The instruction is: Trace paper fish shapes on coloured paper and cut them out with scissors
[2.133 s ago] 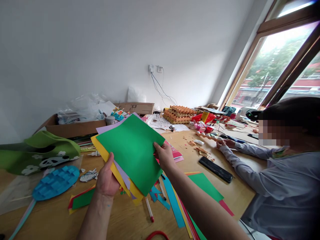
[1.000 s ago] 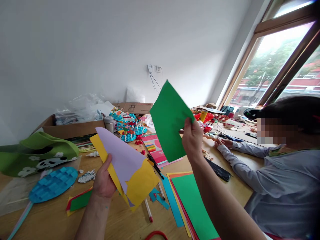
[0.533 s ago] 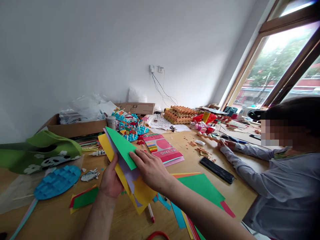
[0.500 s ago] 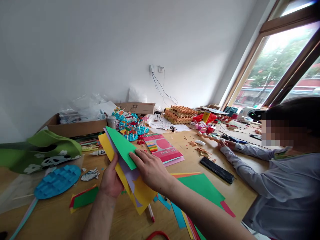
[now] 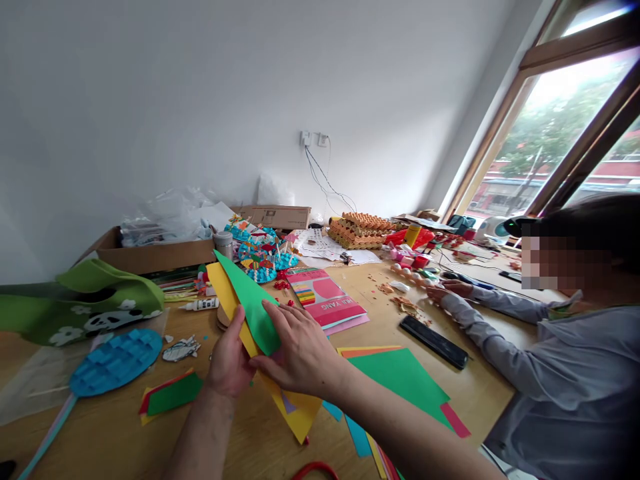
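Observation:
My left hand grips a small stack of coloured paper from the left and below. On top lies a green sheet with a pointed upper corner. Beneath it a yellow sheet shows along the left edge and at the lower corner, with a sliver of purple paper near the bottom. My right hand is on the stack from the right, fingers over the green sheet and thumb towards my left hand. Cut green paper with other colours under it lies to the right on the table.
A blue paper oval, green felt bag and glue bottle lie left. Ahead is a red HUI YANG pad. A black phone lies right, near a co-worker's sleeves. Egg trays stand behind.
The purple sheet, broadly visible before, is now mostly covered by the green one. My right hand has shifted slightly right and down. The stack's lower corner has moved right and down.

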Demonstrator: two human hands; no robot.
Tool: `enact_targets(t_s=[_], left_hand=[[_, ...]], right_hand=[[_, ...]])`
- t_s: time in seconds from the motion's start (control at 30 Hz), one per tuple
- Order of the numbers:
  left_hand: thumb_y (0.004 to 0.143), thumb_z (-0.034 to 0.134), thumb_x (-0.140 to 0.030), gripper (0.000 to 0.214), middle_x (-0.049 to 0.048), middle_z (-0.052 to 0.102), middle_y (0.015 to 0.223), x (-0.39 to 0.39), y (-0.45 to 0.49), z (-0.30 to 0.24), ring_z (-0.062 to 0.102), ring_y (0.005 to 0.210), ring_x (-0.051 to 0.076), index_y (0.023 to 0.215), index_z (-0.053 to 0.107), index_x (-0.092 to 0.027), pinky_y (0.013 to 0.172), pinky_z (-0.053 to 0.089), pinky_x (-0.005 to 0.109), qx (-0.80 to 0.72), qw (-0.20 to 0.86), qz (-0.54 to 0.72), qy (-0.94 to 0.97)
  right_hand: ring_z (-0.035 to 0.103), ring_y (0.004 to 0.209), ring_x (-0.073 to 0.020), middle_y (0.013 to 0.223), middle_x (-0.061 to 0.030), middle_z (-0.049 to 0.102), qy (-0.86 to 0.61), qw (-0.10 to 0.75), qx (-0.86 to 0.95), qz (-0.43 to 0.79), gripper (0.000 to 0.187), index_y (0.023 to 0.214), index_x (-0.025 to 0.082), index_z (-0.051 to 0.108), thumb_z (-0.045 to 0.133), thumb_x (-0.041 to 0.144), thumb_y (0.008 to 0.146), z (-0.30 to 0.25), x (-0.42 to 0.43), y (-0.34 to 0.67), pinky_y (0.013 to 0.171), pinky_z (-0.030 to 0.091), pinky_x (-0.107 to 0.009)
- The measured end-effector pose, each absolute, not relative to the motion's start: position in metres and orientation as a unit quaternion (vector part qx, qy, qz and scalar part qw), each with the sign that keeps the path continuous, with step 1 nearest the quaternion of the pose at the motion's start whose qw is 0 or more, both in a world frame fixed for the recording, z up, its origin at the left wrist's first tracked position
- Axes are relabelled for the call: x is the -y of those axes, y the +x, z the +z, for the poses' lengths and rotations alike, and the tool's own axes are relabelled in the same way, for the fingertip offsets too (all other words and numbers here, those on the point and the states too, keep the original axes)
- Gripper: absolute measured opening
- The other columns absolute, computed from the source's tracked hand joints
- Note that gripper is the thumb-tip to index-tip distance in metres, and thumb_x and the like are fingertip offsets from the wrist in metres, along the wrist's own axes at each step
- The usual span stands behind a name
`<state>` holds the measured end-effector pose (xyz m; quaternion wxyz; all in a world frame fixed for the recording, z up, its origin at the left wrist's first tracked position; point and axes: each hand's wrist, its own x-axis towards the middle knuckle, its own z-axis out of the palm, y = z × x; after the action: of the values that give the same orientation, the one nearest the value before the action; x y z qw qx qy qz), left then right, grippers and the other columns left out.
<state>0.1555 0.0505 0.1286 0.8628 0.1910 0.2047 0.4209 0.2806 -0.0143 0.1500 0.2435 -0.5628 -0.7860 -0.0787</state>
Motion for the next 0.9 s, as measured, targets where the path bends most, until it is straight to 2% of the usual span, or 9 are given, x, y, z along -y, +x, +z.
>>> enact_targets(t_s=[0.1,0.23,0.33,0.4,0.5,0.57,0.73,0.8,0.9], left_hand=[[0.094,0.043,-0.030,0.039,0.0109,0.071,0.109,-0.050,0.159,0.126,0.065,0.106,0.025,0.129,0.056,-0.015,0.100,0.046,0.041,-0.188,0.864,0.428,0.190],[0.094,0.044,-0.032,0.040,0.0114,0.071,0.109,-0.049,0.159,0.125,0.066,0.104,0.026,0.128,0.057,-0.015,0.098,0.047,0.040,-0.189,0.879,0.401,0.176],[0.094,0.044,-0.030,0.037,0.0112,0.073,0.103,-0.047,0.157,0.130,0.067,0.102,0.026,0.123,0.060,-0.015,0.095,0.049,0.039,-0.208,0.872,0.412,0.167],[0.093,0.044,-0.029,0.036,0.0116,0.073,0.100,-0.047,0.155,0.133,0.068,0.099,0.027,0.122,0.060,-0.014,0.093,0.051,0.040,-0.223,0.861,0.429,0.161],[0.093,0.045,-0.029,0.036,0.0124,0.074,0.095,-0.049,0.150,0.136,0.070,0.092,0.027,0.121,0.060,-0.014,0.089,0.053,0.043,-0.261,0.842,0.449,0.145],[0.091,0.048,-0.030,0.034,0.0121,0.074,0.092,-0.053,0.147,0.133,0.071,0.087,0.028,0.118,0.061,-0.014,0.085,0.054,0.045,-0.283,0.831,0.459,0.140],[0.088,0.052,-0.032,0.030,0.0117,0.074,0.087,-0.064,0.142,0.123,0.071,0.081,0.030,0.111,0.063,-0.016,0.082,0.054,0.051,-0.299,0.828,0.454,0.138],[0.088,0.052,-0.032,0.029,0.0112,0.074,0.086,-0.064,0.143,0.122,0.071,0.083,0.030,0.109,0.064,-0.016,0.083,0.053,0.050,-0.295,0.828,0.457,0.136],[0.086,0.052,-0.024,0.025,0.0071,0.074,0.080,-0.062,0.144,0.124,0.071,0.082,0.027,0.106,0.066,-0.017,0.081,0.055,0.043,-0.285,0.816,0.481,0.144]], right_hand=[[0.055,0.114,-0.0305,0.121,-0.0194,0.060,-0.578,0.240,0.776,-0.073,0.072,0.141,0.007,0.032,0.057,0.032,0.077,0.151,0.015,0.277,0.097,0.042,-0.042],[0.062,0.097,-0.0261,0.103,-0.0141,0.066,-0.602,0.186,0.772,-0.081,0.047,0.121,0.012,0.049,0.049,0.012,0.074,0.152,0.012,0.274,0.080,0.047,-0.033],[0.065,0.079,-0.0241,0.088,-0.0103,0.069,-0.652,0.139,0.739,-0.092,0.036,0.106,0.017,0.057,0.043,0.003,0.076,0.163,0.007,0.282,0.062,0.043,-0.029],[0.065,0.072,-0.0238,0.085,-0.0100,0.070,-0.688,0.148,0.703,-0.101,0.037,0.107,0.017,0.059,0.043,0.002,0.077,0.178,0.004,0.293,0.057,0.039,-0.028],[0.063,0.069,-0.0223,0.084,-0.0089,0.070,-0.696,0.251,0.663,-0.116,0.033,0.110,0.018,0.060,0.044,0.008,0.083,0.210,0.004,0.314,0.056,0.037,-0.026],[0.060,0.063,-0.0190,0.073,-0.0050,0.067,-0.671,0.351,0.646,-0.098,0.027,0.102,0.019,0.064,0.042,0.012,0.086,0.232,0.008,0.327,0.054,0.036,-0.025],[0.054,0.053,-0.0130,0.062,0.0017,0.058,-0.540,0.602,0.586,0.063,0.016,0.088,0.017,0.067,0.056,0.026,0.081,0.265,0.019,0.347,0.047,0.042,-0.021],[0.054,0.051,-0.0124,0.062,0.0022,0.058,-0.506,0.653,0.545,0.145,0.018,0.087,0.016,0.067,0.063,0.028,0.075,0.265,0.017,0.351,0.043,0.045,-0.022],[0.055,0.047,-0.0133,0.060,0.0018,0.059,-0.489,0.665,0.493,0.273,0.019,0.086,0.014,0.064,0.066,0.026,0.071,0.254,0.009,0.353,0.035,0.049,-0.024]])
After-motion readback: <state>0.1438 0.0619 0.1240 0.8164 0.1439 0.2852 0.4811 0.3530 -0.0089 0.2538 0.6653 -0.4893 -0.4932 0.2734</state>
